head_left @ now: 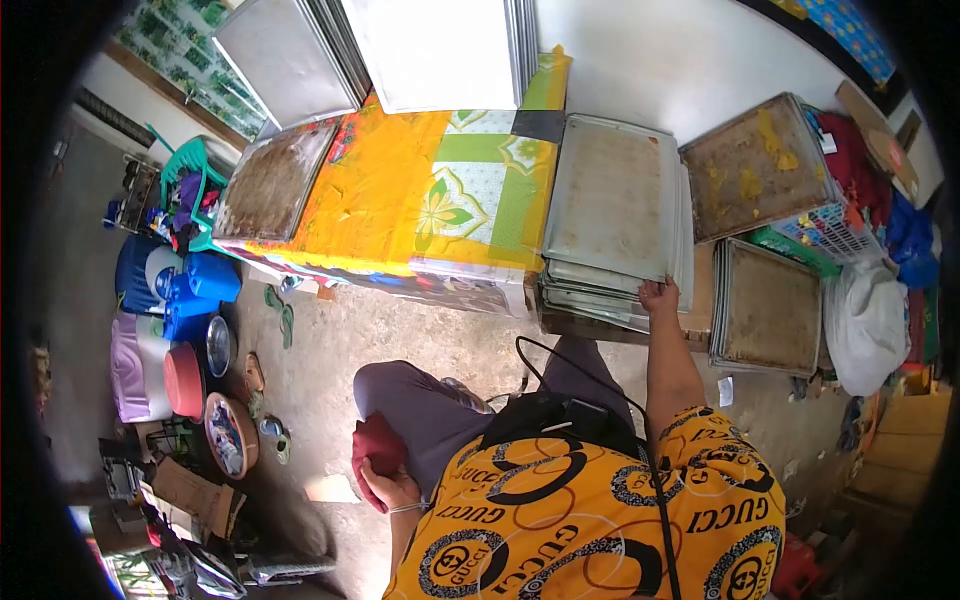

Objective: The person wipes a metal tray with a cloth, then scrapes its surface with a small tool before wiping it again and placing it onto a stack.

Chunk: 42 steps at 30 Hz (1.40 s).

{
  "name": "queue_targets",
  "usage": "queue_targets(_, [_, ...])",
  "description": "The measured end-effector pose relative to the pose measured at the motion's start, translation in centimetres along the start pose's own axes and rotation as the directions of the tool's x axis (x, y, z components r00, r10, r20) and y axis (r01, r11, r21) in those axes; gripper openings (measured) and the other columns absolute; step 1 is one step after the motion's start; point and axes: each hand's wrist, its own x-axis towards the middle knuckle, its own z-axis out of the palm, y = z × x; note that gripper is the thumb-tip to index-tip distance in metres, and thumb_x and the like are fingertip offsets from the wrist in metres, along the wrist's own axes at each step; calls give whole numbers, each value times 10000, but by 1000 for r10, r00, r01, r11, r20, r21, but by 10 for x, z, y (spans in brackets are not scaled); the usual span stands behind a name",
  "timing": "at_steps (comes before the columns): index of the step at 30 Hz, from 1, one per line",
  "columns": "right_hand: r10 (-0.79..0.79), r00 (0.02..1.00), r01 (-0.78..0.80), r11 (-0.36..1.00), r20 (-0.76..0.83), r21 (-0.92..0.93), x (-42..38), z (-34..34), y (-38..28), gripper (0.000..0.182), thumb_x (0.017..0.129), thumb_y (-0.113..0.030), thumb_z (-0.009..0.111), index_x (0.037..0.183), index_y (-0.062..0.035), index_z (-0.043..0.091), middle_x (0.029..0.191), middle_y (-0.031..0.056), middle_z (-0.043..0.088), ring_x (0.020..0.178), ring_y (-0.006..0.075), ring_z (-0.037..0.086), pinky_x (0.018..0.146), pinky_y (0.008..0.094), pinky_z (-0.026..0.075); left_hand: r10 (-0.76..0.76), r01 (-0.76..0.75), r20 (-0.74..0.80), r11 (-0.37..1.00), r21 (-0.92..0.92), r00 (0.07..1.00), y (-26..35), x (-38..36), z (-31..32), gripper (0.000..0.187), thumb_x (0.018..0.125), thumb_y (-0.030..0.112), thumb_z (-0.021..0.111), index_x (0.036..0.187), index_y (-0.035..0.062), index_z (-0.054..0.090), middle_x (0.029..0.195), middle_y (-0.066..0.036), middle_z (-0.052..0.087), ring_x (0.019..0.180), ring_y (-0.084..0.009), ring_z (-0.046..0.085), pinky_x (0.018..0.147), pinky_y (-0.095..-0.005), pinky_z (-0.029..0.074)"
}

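My left hand (pixel 395 487) is closed around a bunched dark red cloth (pixel 378 450) beside my left knee. With my right arm stretched forward, my right hand (pixel 659 296) grips the near right edge of a metal tray (pixel 612 195) on top of a stack. The tray's surface is pale grey with brownish stains. More trays (pixel 590 298) lie under it, their edges slightly out of line. The fingers of my right hand are partly hidden by the angle.
A table with a yellow and green cloth (pixel 385 200) bears a browned tray (pixel 275 185) and upright trays (pixel 430 50). Stained trays (pixel 765 305) lean at the right near a white sack (pixel 865 325). Basins (pixel 230 435) and slippers (pixel 285 320) lie on the floor left.
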Motion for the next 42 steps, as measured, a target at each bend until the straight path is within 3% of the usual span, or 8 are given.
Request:
queue_targets(7, [17,1000,-17,1000,-19,-21,5,20,-14,459,797,-492,598,1119,-180,501,939,43,537,772,228,483,842,517,358,-80,83,-50,994,72,996,1,20,6,546,825,385,581,1283,120,452,1270,-70,497,1107,-240,485,932,-352,415])
queue_targets(13, [-99,964,73,991,249,109,-34,43,-11,470,879,-387,581,1268,-150,465,1141,105,553,1101,306,513,939,632,356,-6,5,19,997,76,1000,-4,22,19,418,866,344,512,1188,77,524,1140,-82,578,1011,-235,556,838,-351,457])
queue_targets(19, [-525,734,409,848,431,336,-53,79,-62,409,913,-133,557,1297,-78,430,1188,128,564,1067,295,564,879,416,505,-30,29,11,996,80,999,-1,19,19,417,863,337,514,1187,75,530,1138,-86,578,1005,-237,560,820,-340,460])
queue_targets(23, [-712,536,755,645,454,120,-174,115,-104,199,873,-168,646,958,-46,514,982,84,618,873,220,599,780,370,506,-36,36,-5,997,73,999,-2,25,11,457,867,362,510,1220,71,520,1192,-94,559,1047,-244,539,876,-352,440])
queue_targets(31, [-694,-303,853,-503,653,-138,-362,102,-154,418,855,-236,688,653,-55,370,644,-45,384,622,72,334,565,200,313,59,-52,-40,986,156,997,6,15,20,422,846,316,617,1087,-29,587,1052,-88,615,882,-181,594,757,-301,487])
queue_targets(37, [-718,-340,688,-630,607,-360,-430,66,-157,345,862,-316,653,782,9,574,704,62,559,684,142,451,673,280,409,324,-397,236,816,421,916,4,9,40,478,840,242,675,1158,-82,523,1108,-129,596,933,-197,575,844,-324,454])
queue_targets(40, [-703,-515,667,-688,491,-285,-426,62,-169,334,858,-324,664,808,-5,577,727,47,579,679,138,454,669,294,425,371,-457,353,866,202,859,-4,26,45,402,838,227,667,1109,-55,573,1054,-99,613,927,-189,569,842,-313,444])
queue_targets(42, [-824,-301,916,-390,481,-97,-445,51,-155,314,856,-311,675,774,-30,562,741,23,583,687,125,474,660,284,430,260,-361,303,864,351,917,3,26,36,395,859,206,645,1136,-59,551,1087,-100,601,958,-195,567,861,-316,443])
